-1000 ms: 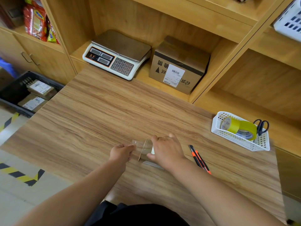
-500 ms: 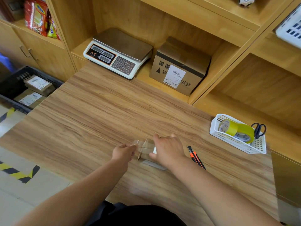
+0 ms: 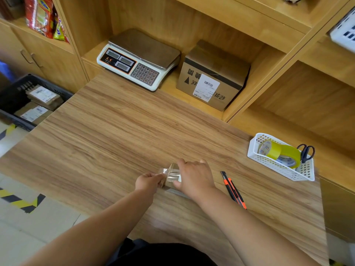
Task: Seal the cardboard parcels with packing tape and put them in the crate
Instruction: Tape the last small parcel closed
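Note:
A roll of clear packing tape (image 3: 172,175) stands on the wooden table (image 3: 119,135) near its front edge. My right hand (image 3: 195,177) grips the roll from the right and covers most of it. My left hand (image 3: 148,181) pinches the loose tape end at the roll's left side. A cardboard parcel (image 3: 213,75) with a white label sits on the shelf behind the table. The black crate (image 3: 11,93) stands on the floor at the left, with labelled parcels (image 3: 43,96) inside.
An orange and black utility knife (image 3: 233,190) lies just right of my right hand. A white basket (image 3: 278,167) at the right holds yellow tape (image 3: 282,153) and scissors (image 3: 307,151). A weighing scale (image 3: 140,58) sits left of the parcel.
My hands stay on the tape roll in the same grip; the left hand has shifted slightly at the tape end. The camera view has drifted a little.

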Action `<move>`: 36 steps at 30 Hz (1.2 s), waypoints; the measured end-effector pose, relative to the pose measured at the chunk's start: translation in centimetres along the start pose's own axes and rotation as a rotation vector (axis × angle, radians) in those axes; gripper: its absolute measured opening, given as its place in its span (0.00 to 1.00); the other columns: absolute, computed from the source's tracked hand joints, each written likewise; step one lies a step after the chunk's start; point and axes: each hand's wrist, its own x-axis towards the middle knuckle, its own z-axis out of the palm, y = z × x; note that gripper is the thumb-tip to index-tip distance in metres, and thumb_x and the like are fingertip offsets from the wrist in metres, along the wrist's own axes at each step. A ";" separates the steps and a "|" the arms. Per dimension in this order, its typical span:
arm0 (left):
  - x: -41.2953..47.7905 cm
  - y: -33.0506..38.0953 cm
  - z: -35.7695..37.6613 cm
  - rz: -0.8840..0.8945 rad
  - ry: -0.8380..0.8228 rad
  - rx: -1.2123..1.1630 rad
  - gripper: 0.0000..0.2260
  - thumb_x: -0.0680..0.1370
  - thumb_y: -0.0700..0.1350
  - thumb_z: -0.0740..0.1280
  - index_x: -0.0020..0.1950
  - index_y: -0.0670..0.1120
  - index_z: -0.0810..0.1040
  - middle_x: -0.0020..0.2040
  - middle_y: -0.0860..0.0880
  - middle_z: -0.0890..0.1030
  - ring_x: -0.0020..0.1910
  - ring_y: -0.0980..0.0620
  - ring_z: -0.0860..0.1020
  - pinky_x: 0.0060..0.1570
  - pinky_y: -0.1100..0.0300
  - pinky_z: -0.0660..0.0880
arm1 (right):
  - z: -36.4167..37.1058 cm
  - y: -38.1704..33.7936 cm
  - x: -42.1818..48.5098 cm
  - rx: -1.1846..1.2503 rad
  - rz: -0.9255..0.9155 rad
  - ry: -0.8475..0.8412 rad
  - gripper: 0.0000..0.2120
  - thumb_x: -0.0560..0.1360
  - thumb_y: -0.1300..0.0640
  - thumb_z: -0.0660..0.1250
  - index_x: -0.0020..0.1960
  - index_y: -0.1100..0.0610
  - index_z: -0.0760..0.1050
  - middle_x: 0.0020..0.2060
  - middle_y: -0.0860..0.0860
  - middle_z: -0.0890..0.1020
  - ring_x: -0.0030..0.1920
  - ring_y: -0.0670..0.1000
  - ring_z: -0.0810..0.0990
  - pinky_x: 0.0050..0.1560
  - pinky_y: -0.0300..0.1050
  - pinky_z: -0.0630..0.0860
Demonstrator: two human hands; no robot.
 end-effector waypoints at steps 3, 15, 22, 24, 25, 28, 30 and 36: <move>0.1 -0.4 0.5 -0.003 0.009 0.047 0.14 0.72 0.42 0.73 0.31 0.45 0.71 0.28 0.48 0.75 0.27 0.53 0.69 0.28 0.62 0.65 | 0.2 0.0 -0.1 0.014 0.009 0.006 0.18 0.74 0.47 0.63 0.59 0.56 0.68 0.47 0.51 0.81 0.48 0.54 0.79 0.58 0.50 0.65; 0.7 -0.8 0.7 -0.009 -0.026 0.105 0.13 0.74 0.47 0.72 0.40 0.38 0.75 0.29 0.46 0.74 0.23 0.52 0.68 0.23 0.63 0.66 | 0.3 0.3 0.0 0.041 -0.013 0.008 0.19 0.75 0.46 0.62 0.60 0.56 0.67 0.46 0.51 0.81 0.47 0.54 0.79 0.54 0.49 0.65; -0.5 0.2 0.0 0.295 -0.005 0.464 0.10 0.75 0.35 0.62 0.50 0.47 0.78 0.46 0.49 0.82 0.46 0.49 0.79 0.43 0.61 0.74 | 0.4 0.4 -0.1 0.047 -0.025 0.023 0.18 0.75 0.46 0.62 0.59 0.56 0.67 0.45 0.51 0.81 0.46 0.54 0.78 0.54 0.49 0.65; -1.8 0.5 0.0 0.296 -0.052 0.263 0.12 0.79 0.35 0.59 0.55 0.44 0.80 0.48 0.51 0.81 0.50 0.51 0.79 0.44 0.66 0.71 | 0.5 0.3 -0.1 0.053 -0.024 0.027 0.17 0.75 0.47 0.62 0.59 0.56 0.68 0.45 0.51 0.81 0.47 0.54 0.79 0.53 0.49 0.65; -2.5 0.7 0.2 0.266 -0.118 0.146 0.13 0.81 0.38 0.58 0.60 0.43 0.78 0.53 0.50 0.81 0.54 0.52 0.78 0.49 0.68 0.71 | 0.5 0.3 -0.1 0.059 -0.023 0.029 0.17 0.75 0.47 0.62 0.58 0.56 0.68 0.46 0.51 0.81 0.47 0.54 0.79 0.52 0.49 0.65; -4.1 0.4 1.0 0.163 -0.298 0.172 0.20 0.83 0.55 0.54 0.70 0.47 0.72 0.64 0.51 0.75 0.67 0.52 0.70 0.62 0.62 0.61 | 0.5 0.3 -0.1 0.075 -0.015 0.039 0.16 0.74 0.47 0.62 0.57 0.55 0.68 0.47 0.51 0.82 0.49 0.55 0.79 0.53 0.49 0.65; -3.8 0.4 1.0 0.124 -0.304 0.243 0.23 0.81 0.60 0.52 0.65 0.48 0.76 0.60 0.51 0.76 0.67 0.52 0.69 0.62 0.60 0.60 | 0.6 0.4 0.0 0.072 -0.011 0.040 0.16 0.74 0.47 0.62 0.57 0.55 0.68 0.47 0.51 0.82 0.50 0.55 0.79 0.53 0.49 0.65; -2.1 2.2 0.9 0.181 -0.358 0.313 0.19 0.83 0.55 0.51 0.72 0.54 0.68 0.60 0.55 0.74 0.60 0.56 0.71 0.58 0.61 0.64 | 0.6 0.6 -0.2 0.077 -0.024 0.032 0.18 0.74 0.47 0.62 0.60 0.55 0.67 0.49 0.52 0.81 0.51 0.55 0.79 0.55 0.50 0.65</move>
